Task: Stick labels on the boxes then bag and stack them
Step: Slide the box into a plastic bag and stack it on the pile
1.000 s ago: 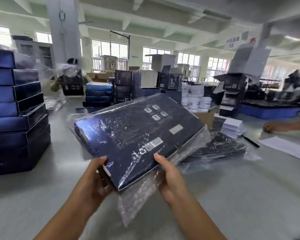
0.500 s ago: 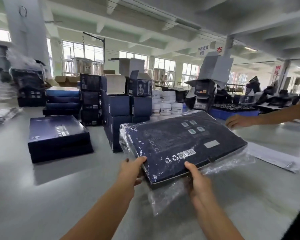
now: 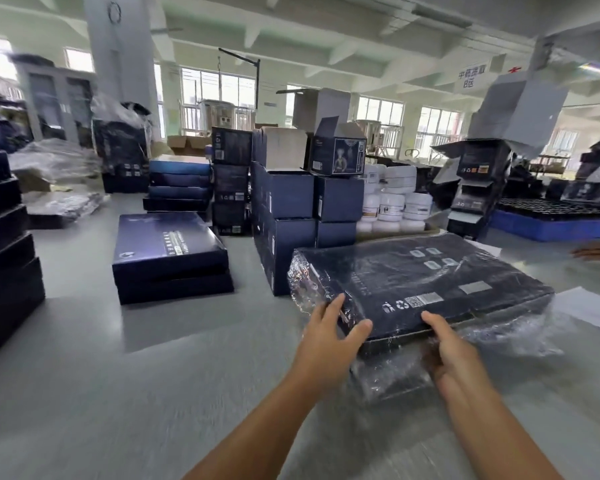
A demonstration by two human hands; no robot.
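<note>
A flat dark blue box [image 3: 420, 271] wrapped in a clear plastic bag [image 3: 506, 336] lies tilted over the grey table, its near edge toward me. My left hand [image 3: 329, 332] holds its near left corner, fingers on top and thumb along the front edge. My right hand [image 3: 445, 351] grips the near edge further right, thumb on top and fingers underneath in the loose bag end. A barcode label [image 3: 425, 300] and a silver label [image 3: 474, 287] show through the plastic. Two unbagged blue boxes [image 3: 168, 254] are stacked to the left.
A tall stack of blue boxes [image 3: 4, 244] stands at the far left. Blue cartons [image 3: 291, 216] and white jars [image 3: 392, 206] rise behind the bagged box. Another person's hand [image 3: 596, 252] reaches in at the right edge, near white sheets [image 3: 589, 306] on the table [image 3: 101, 375].
The bagged box has come down from a raised tilt and swung right, now low over the table. My view turned right. Both hands kept their hold on the near edge.
</note>
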